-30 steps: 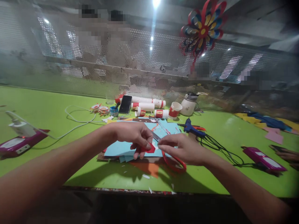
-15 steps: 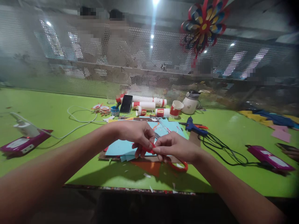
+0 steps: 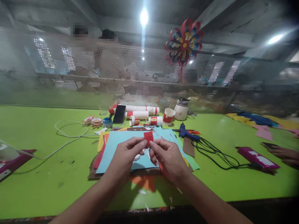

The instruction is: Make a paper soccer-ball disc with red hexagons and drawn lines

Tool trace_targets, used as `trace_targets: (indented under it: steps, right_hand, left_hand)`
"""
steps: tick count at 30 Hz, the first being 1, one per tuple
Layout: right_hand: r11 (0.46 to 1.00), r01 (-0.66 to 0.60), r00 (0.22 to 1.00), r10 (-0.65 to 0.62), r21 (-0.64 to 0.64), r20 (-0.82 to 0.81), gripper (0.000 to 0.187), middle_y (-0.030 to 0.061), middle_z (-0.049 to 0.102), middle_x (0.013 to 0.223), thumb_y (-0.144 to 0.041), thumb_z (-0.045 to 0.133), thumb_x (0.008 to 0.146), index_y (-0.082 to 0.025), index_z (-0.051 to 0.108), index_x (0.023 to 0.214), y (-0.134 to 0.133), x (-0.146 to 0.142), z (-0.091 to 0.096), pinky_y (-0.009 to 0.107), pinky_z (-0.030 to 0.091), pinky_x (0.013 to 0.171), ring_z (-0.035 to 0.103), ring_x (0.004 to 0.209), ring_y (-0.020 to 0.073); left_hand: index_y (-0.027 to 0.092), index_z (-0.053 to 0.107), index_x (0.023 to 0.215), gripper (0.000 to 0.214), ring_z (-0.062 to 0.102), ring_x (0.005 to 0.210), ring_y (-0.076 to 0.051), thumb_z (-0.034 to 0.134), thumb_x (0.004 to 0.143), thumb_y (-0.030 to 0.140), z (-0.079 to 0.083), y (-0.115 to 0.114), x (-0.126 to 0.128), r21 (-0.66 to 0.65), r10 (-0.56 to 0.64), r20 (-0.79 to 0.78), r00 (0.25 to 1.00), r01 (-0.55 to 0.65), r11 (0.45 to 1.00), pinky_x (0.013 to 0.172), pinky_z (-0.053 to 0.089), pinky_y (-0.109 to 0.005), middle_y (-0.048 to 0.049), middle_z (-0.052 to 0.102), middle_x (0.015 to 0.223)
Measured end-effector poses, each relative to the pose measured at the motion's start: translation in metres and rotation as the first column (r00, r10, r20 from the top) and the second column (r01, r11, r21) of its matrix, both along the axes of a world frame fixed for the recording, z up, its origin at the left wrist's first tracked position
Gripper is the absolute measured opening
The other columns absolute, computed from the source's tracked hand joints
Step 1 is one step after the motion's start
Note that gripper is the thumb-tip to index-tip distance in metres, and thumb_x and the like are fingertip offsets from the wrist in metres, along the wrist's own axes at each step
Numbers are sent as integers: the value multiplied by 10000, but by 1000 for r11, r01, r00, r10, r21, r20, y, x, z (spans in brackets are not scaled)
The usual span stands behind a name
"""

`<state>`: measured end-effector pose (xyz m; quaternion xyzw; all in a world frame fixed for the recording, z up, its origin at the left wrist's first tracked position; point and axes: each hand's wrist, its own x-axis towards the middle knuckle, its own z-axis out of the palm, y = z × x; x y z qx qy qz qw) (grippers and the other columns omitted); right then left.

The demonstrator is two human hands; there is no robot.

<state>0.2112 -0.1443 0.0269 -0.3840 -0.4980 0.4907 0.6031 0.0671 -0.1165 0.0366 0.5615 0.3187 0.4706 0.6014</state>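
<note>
A small piece of red paper (image 3: 148, 136) is pinched at its lower edge between both hands. My left hand (image 3: 127, 151) grips its left side with thumb and fingers, and my right hand (image 3: 170, 156) grips the right side. An orange-red scissors handle (image 3: 162, 168) shows at the inner edge of my right hand; the rest is mostly hidden, and I cannot tell whether the fingers are through it. Beneath the hands lie light blue sheets (image 3: 114, 147) on a stack of coloured paper, with white scraps on top.
A blue glue gun (image 3: 187, 133) with a black cable lies right of the stack, near a purple power strip (image 3: 259, 158). Behind stand paper cups (image 3: 168, 116), a phone (image 3: 119, 114), a blue jar (image 3: 107, 122) and a white jug (image 3: 181, 109). Another person's hand (image 3: 283, 154) rests at far right.
The red paper is now raised and held up flat, facing me, where before it was bunched low between the fingers. My left wrist has swung lower. The camera view has tilted upward.
</note>
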Motion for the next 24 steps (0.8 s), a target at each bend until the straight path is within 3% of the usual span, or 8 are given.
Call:
trace_targets:
  steps: [3, 11, 18, 21, 24]
  right_hand:
    - [996, 84, 996, -84, 25, 11, 244, -29, 578, 569, -368, 674, 818, -144, 665, 721, -5, -8, -1, 196, 405, 469, 483, 473, 60]
    - [973, 216, 971, -223, 83, 82, 253, -31, 542, 567, -354, 617, 844, -155, 609, 689, -13, -21, -3, 205, 428, 508, 480, 509, 74]
    - [979, 182, 935, -201, 93, 293, 308, -11, 545, 643, -426, 474, 907, -157, 601, 826, -9, -20, -5, 241, 464, 525, 505, 548, 104]
    - [987, 130, 848, -162, 99, 504, 330, 14, 593, 687, -437, 461, 911, -160, 632, 860, -8, 1, -2, 274, 475, 589, 544, 601, 134]
    - [989, 93, 654, -147, 114, 742, 276, 77, 639, 804, -383, 524, 868, -158, 681, 841, -6, 38, 0, 355, 448, 726, 571, 748, 204]
  left_hand:
    - [146, 699, 772, 205, 535, 682, -157, 716, 753, 350, -3, -6, 8, 32, 29, 92, 995, -32, 999, 662, 435, -282, -28, 614, 704]
    - [149, 643, 673, 188, 501, 532, -118, 732, 745, 297, -6, -11, 20, -69, 24, 308, 951, -2, 998, 517, 436, -258, 24, 539, 572]
    - [138, 682, 667, 170, 508, 561, -103, 750, 725, 283, -8, -5, 17, -31, 74, 278, 958, -68, 997, 522, 425, -238, 21, 537, 641]
    - [145, 707, 686, 169, 507, 621, -97, 797, 671, 287, -9, 4, 10, -80, 167, 210, 963, -153, 985, 596, 420, -220, 14, 581, 656]
    - [156, 720, 720, 195, 526, 639, -105, 814, 647, 311, -4, 11, 1, -146, 200, 190, 961, -174, 974, 619, 414, -227, 4, 618, 653]
